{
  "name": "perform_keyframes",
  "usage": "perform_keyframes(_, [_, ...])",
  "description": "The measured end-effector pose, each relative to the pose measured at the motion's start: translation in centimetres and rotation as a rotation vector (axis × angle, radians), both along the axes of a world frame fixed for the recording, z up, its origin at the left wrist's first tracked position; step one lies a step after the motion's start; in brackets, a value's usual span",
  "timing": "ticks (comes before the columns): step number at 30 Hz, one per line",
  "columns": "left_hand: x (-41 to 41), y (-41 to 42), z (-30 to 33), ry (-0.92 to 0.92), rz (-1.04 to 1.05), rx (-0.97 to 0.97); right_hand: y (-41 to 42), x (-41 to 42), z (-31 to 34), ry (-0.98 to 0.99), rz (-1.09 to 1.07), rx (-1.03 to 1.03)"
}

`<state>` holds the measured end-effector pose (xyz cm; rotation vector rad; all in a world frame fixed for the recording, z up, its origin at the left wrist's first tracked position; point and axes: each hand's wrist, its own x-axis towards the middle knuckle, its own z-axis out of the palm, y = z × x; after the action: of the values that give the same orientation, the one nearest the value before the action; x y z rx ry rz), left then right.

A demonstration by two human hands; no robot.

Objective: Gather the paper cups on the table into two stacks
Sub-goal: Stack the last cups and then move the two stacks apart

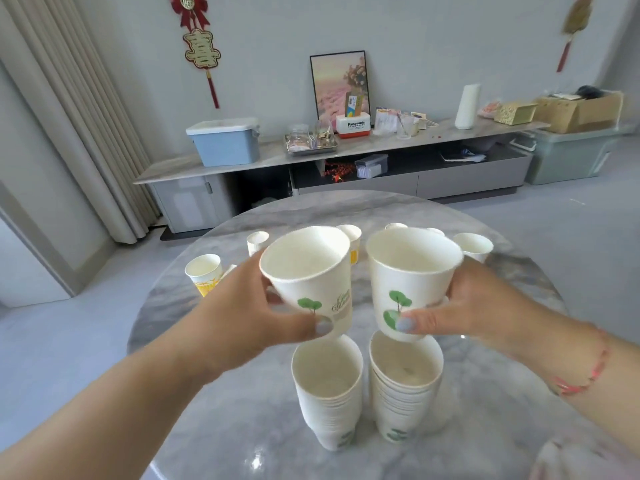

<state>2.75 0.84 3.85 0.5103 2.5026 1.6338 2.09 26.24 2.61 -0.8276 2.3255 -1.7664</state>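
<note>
Tapered paper cups — marble table

One head-worn camera looks forward and down over a round marble table. Both hands appear close in the near centre. A long sideboard crosses the far wall.

Two white tree-print paper cups held tilted above two nested cup stacks; loose cups stand behind
</note>
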Motion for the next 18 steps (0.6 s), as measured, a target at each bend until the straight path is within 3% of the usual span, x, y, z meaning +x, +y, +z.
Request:
perform_keyframes(7, [2.5,-0.5,-4.5,-0.013,0.041,-0.182,1.0,1.6,-4.5,-0.023,-0.148,0.14])
perform_keyframes(18, [3.3,0.6,-7.6,0.08,0.014,-0.418,0.0,2.5,-6.0,0.091,-0.098,0.504])
